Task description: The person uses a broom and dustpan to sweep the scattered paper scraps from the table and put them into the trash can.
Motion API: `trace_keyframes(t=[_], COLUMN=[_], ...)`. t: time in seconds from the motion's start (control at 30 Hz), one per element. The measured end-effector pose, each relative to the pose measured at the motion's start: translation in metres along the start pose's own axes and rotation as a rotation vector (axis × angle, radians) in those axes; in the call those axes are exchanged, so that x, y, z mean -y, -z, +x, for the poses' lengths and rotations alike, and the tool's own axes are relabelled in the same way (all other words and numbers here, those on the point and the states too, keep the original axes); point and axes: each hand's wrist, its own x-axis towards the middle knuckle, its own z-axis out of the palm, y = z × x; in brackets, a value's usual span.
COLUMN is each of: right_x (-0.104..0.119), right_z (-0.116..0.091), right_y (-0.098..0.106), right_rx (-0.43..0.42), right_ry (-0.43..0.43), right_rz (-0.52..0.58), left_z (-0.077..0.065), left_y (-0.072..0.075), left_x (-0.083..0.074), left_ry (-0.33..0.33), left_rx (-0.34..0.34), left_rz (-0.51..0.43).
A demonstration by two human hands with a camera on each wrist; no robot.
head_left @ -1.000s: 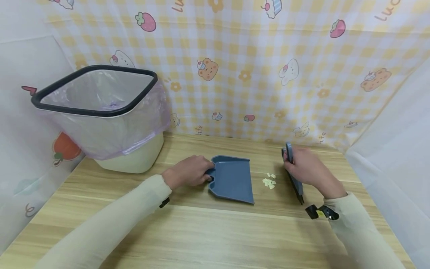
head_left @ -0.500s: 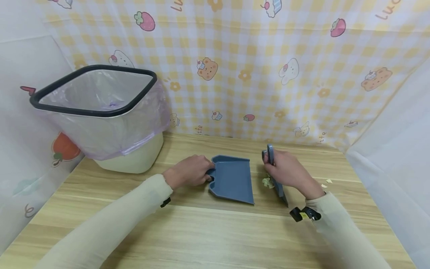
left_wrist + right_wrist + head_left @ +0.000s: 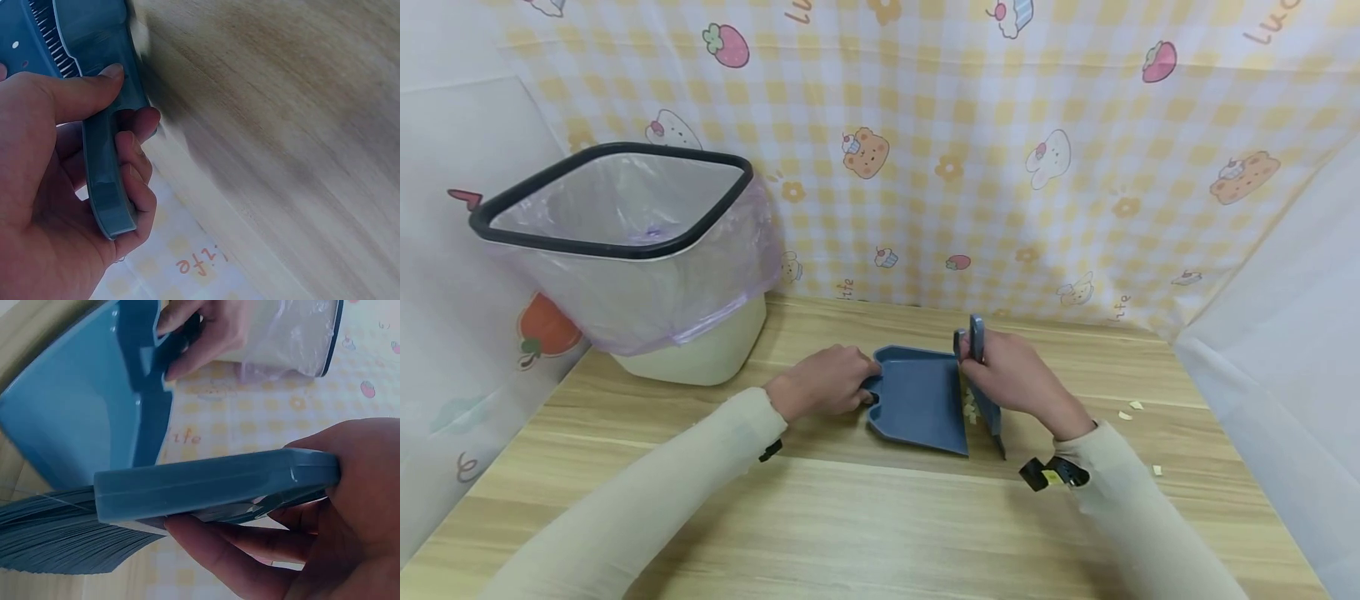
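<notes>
My left hand [image 3: 831, 381] grips the handle of a blue dustpan [image 3: 917, 400], which lies on the table with its mouth to the right. The left wrist view shows the fingers curled round the dustpan handle [image 3: 105, 169]. A blue hand brush [image 3: 983, 400] is in my right hand [image 3: 1017, 371], held on edge just right of the dustpan's lip. Its dark bristles [image 3: 56, 534] spread toward the dustpan in the right wrist view. Small pale yellow scraps [image 3: 971, 408] lie between bristles and lip, partly hidden by the brush.
Several stray scraps [image 3: 1125, 415] lie on the wooden table [image 3: 880, 525] to the right of my right hand. A bin [image 3: 700, 342] with a black rim and a thin lilac bag stands at the back left. A checked curtain [image 3: 925, 225] hangs behind the table.
My right hand has moved the brush leftward to the dustpan's lip, pushing scraps along. Stray scraps now show to its right. The left hand and dustpan have stayed put.
</notes>
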Motion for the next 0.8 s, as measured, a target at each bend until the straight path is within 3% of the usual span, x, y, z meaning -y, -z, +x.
trace_keyframes(t=[0.8], right_x=[0.033], right_z=[0.028], right_y=[-0.013], right_rx=[0.01], right_ry=[-0.025], right_rz=[0.184], left_z=[0.001], left_y=[0.001], left_x=[0.0], left_ry=[0.01], left_rx=[0.006], left_rz=[0.009])
